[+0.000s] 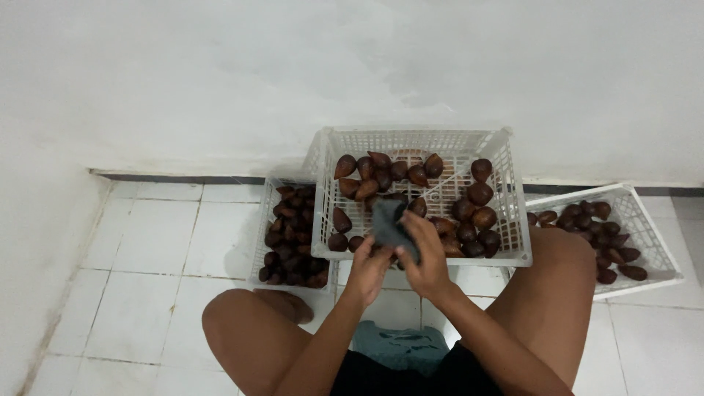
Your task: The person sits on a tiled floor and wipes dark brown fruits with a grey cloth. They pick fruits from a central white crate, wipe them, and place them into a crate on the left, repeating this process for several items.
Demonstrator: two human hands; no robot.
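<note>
where the white floor tiles meet the wall, a small white crate of brown scaly snake fruit, set low at far left. next, a larger white crate raised in the middle, fruit spread loosely inside. at its near edge, left hand and right hand close together, both closed on a dark grey cloth. whether a fruit sits inside the cloth: cannot tell. far right, a tilted white crate with more fruit.
</note>
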